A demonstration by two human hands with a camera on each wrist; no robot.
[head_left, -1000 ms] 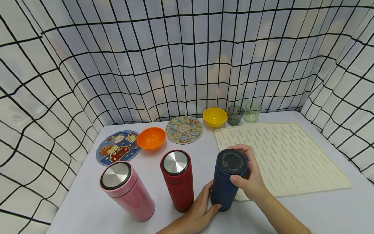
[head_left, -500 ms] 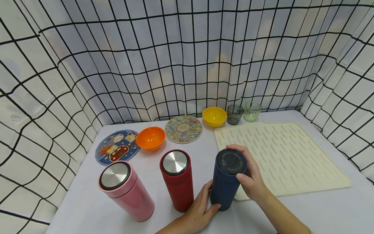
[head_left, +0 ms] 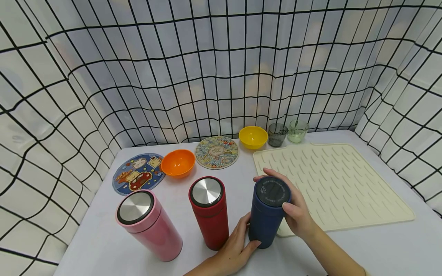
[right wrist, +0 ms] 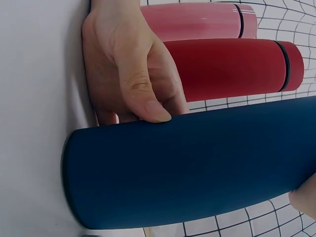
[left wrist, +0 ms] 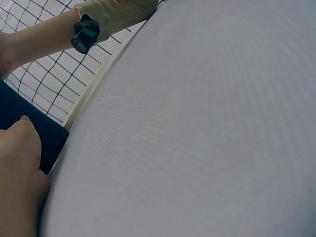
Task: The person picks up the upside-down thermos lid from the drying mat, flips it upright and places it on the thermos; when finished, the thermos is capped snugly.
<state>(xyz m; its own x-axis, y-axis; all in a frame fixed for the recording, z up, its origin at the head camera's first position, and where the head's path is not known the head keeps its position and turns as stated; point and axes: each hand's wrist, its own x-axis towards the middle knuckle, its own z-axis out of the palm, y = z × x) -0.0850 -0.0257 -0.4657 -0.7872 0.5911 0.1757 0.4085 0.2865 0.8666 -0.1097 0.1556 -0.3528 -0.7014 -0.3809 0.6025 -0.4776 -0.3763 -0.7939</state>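
A dark blue thermos (head_left: 267, 218) with a flat black-topped lid (head_left: 273, 191) stands upright on the white table. My left hand (head_left: 236, 247) holds it low down, its thumb against the near side, as the right wrist view also shows. My right hand (head_left: 298, 207) is round the lid from the right, thumb at the near right edge and fingers reaching behind the rim. To the left of my left hand is a red thermos (head_left: 211, 218) with a steel-topped lid. Farther left stands a pink thermos (head_left: 155, 230), also steel-topped.
A cream ridged mat (head_left: 331, 188) lies to the right. Along the back are an orange bowl (head_left: 178, 164), a yellow bowl (head_left: 253, 138), a grey glass (head_left: 277, 135) and a green glass (head_left: 298, 131). Two round patterned mats (head_left: 216, 152) lie nearby. Black netting (head_left: 221, 61) surrounds the table.
My right thumb has slid rightward along the lid's edge, and my right fingers have extended farther left behind it. The lid's printed mark has shifted slightly. My left hand stays in place.
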